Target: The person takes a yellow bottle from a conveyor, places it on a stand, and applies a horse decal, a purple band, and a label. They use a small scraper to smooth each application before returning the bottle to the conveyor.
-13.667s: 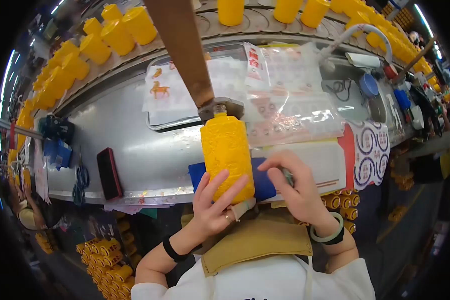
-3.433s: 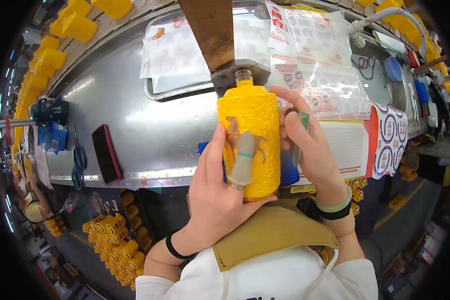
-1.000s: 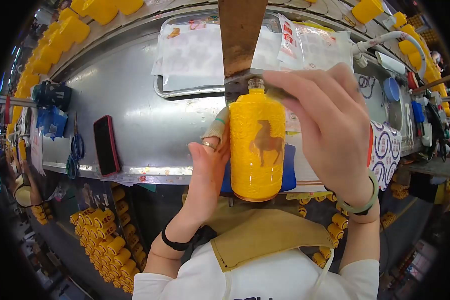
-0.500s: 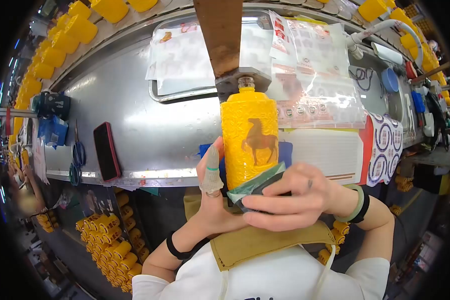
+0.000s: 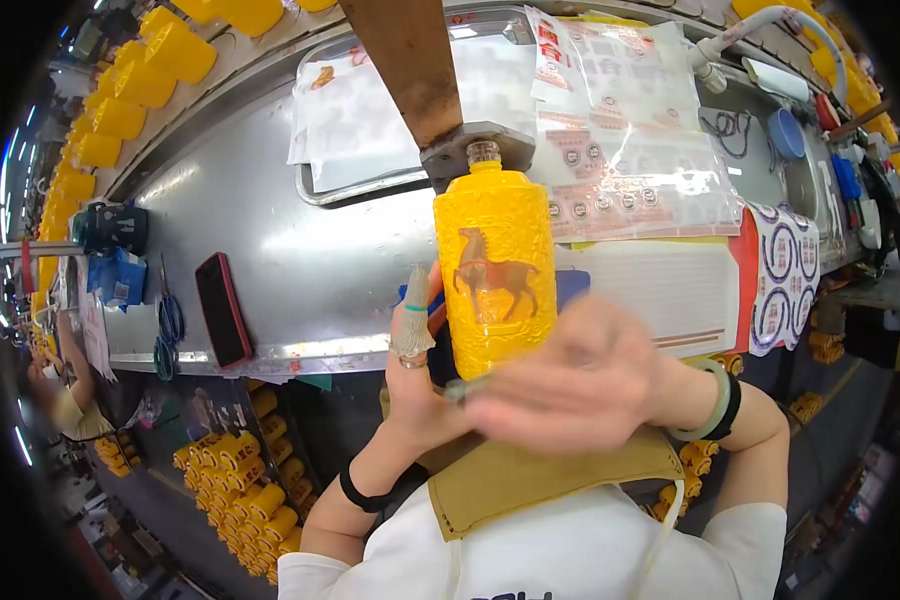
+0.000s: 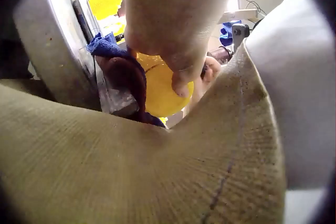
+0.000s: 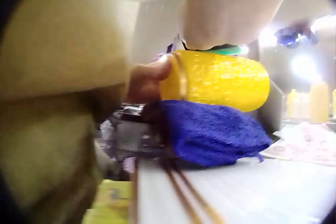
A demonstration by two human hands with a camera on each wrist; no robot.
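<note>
A yellow embossed bottle (image 5: pixel 495 240) lies with its clear glass neck at a metal bracket and its base toward the person. A brown horse decal (image 5: pixel 495 280) is on its upper face. My left hand (image 5: pixel 415 400) holds the bottle by its lower left side, a fabric finger cot (image 5: pixel 416 310) on one finger; in the left wrist view the thumb (image 6: pixel 181 85) is on the base. My right hand (image 5: pixel 580 385), blurred, pinches a flat dark-green scraper (image 5: pixel 460 388) by the bottle's lower end. A blue cloth (image 7: pixel 215 132) lies under the bottle.
A rusty metal arm (image 5: pixel 405 70) rises from the bracket. Decal sheets (image 5: pixel 410 110) lie on a tray behind, with plastic-covered sheets (image 5: pixel 640 170) to the right. A phone (image 5: pixel 223 310) and scissors (image 5: pixel 168 320) lie at left. Yellow bottles (image 5: pixel 145 80) line the back conveyor.
My right hand has come from the bottle's neck down to its lower end with the scraper. Earlier the bottle face was plain; now a horse decal shows, shifted left since half a second ago.
</note>
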